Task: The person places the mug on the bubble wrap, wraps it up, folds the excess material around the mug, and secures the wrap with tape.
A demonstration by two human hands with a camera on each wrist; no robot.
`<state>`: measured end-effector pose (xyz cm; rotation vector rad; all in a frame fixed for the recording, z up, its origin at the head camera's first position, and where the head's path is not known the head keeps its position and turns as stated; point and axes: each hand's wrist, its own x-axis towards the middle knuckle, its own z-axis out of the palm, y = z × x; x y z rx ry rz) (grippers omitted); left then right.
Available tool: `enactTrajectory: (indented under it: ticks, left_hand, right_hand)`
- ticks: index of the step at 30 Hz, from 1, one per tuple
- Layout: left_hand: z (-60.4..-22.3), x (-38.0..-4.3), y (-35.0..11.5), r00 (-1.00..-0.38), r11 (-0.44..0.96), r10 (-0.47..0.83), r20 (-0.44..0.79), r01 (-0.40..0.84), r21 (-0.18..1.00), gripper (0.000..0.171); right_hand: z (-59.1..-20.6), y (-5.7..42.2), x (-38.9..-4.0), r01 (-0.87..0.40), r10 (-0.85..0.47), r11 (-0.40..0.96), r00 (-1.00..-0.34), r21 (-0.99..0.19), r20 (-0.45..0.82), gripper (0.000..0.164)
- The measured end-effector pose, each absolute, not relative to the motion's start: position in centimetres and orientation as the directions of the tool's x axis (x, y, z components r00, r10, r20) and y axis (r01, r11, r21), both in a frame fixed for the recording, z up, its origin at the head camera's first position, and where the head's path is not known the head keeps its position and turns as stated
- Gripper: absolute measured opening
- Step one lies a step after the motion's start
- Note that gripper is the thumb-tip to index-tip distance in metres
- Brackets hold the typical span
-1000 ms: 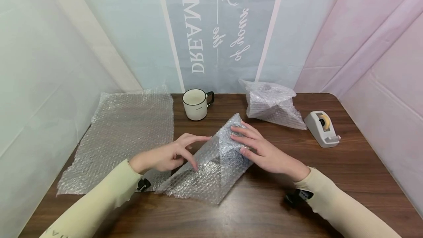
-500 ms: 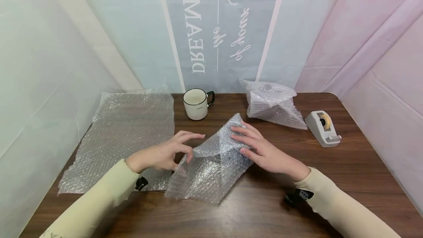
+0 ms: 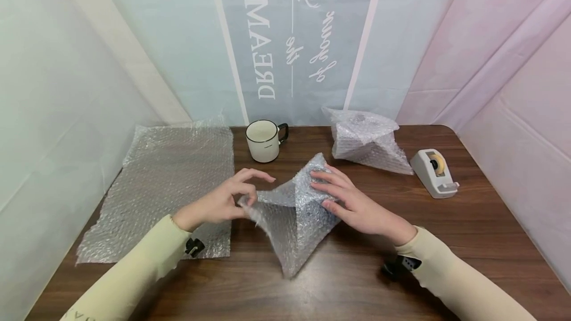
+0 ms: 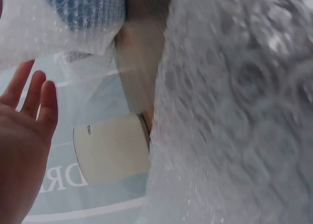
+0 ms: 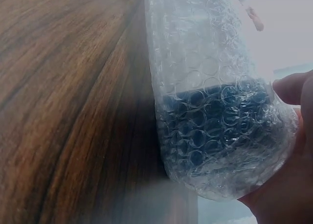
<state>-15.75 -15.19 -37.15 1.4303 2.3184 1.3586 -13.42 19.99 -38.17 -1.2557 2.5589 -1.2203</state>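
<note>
A sheet of bubble wrap (image 3: 278,222) is partly rolled round a thing with a dark blue part (image 5: 215,121), whose kind the wrap obscures. My left hand (image 3: 225,202) pinches the sheet's left edge between thumb and index finger and holds that flap raised off the table. Its other fingers (image 4: 36,94) stretch out free. Over the rolled right end rests my right hand (image 3: 357,199), fingers spread and fairly straight. In the right wrist view its thumb (image 5: 293,87) touches the wrapped end.
Behind the hands stands a white mug (image 3: 263,142) with a black rim and handle. A wrapped bundle (image 3: 366,135) sits back right, beside a white tape dispenser (image 3: 434,172). Another flat bubble wrap sheet (image 3: 165,177) covers the table's left side. Fabric walls (image 3: 303,103) enclose the table.
My left hand has taken hold of the sheet's left edge and lifted it, folding the flap up toward the bundle. The right hand has stayed in place.
</note>
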Motion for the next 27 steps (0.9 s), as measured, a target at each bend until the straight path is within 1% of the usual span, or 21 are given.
enactTrajectory:
  ticks: [3, 6, 11, 14, 18, 23, 25, 27]
  left_hand:
    - [-36.8, -15.7, -14.7, -0.646, 0.174, 0.685, 0.337, 0.594, 0.785, 0.037]
    - [-36.3, -15.5, -13.9, -0.71, 0.187, 0.618, 0.337, 0.549, 0.815, 0.036]
    - [-35.9, -15.6, -12.3, -0.761, 0.198, 0.518, 0.391, 0.551, 0.81, 0.029]
    - [-35.9, -16.0, -11.4, -0.782, 0.229, 0.457, 0.424, 0.564, 0.793, 0.028]
    - [-35.8, -16.7, -10.0, -0.792, 0.27, 0.381, 0.477, 0.589, 0.762, 0.03]
    - [-35.8, -17.3, -7.8, -0.776, 0.323, 0.305, 0.553, 0.63, 0.706, 0.038]
    - [-35.8, -17.5, -6.9, -0.76, 0.353, 0.285, 0.584, 0.649, 0.673, 0.04]
    - [-36.0, -17.6, -5.8, -0.746, 0.382, 0.267, 0.61, 0.663, 0.643, 0.038]
  right_hand:
    - [-38.2, 20.0, -13.4, -0.651, -0.681, 0.362, -0.673, -0.667, 0.288, 0.044]
    - [-38.3, 19.9, -13.4, -0.651, -0.676, 0.368, -0.678, -0.664, 0.29, 0.044]
    - [-38.4, 19.7, -13.3, -0.65, -0.664, 0.387, -0.689, -0.654, 0.292, 0.043]
    - [-38.4, 19.6, -13.3, -0.647, -0.652, 0.395, -0.697, -0.652, 0.297, 0.043]
    - [-38.2, 19.4, -13.3, -0.645, -0.633, 0.409, -0.71, -0.646, 0.309, 0.044]
    - [-37.7, 19.0, -13.1, -0.628, -0.601, 0.437, -0.736, -0.643, 0.31, 0.046]
    - [-37.6, 18.8, -13.0, -0.606, -0.58, 0.46, -0.759, -0.649, 0.297, 0.05]
    - [-37.5, 18.6, -12.8, -0.565, -0.548, 0.491, -0.792, -0.663, 0.269, 0.058]
